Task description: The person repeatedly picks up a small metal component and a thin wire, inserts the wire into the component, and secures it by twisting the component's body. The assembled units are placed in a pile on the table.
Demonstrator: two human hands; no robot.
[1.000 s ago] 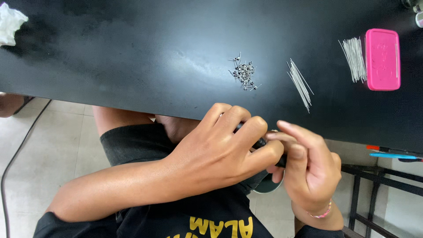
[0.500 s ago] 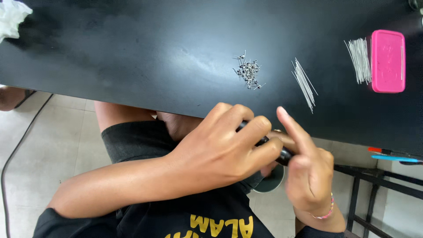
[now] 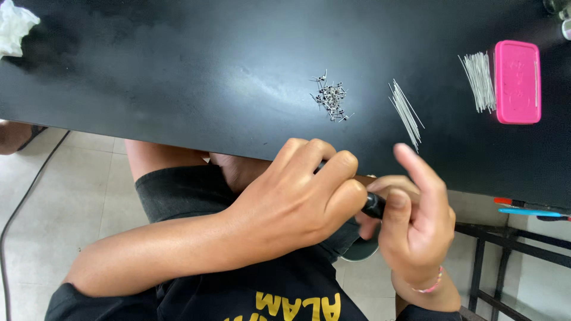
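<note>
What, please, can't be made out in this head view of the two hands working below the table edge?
- Dark tool: only a short black stub shows; the left hand wraps the rest.
- What the right hand pinches: hidden by its own fingers, slightly blurred.
- Pile of small metal parts: too small to tell their shape.
- Clear object: cut off by the top right corner.

A heap of small pins (image 3: 330,98) is set on the table (image 3: 178,71); wires (image 3: 406,113) lie right of it, a case (image 3: 517,81) farther right.
</note>
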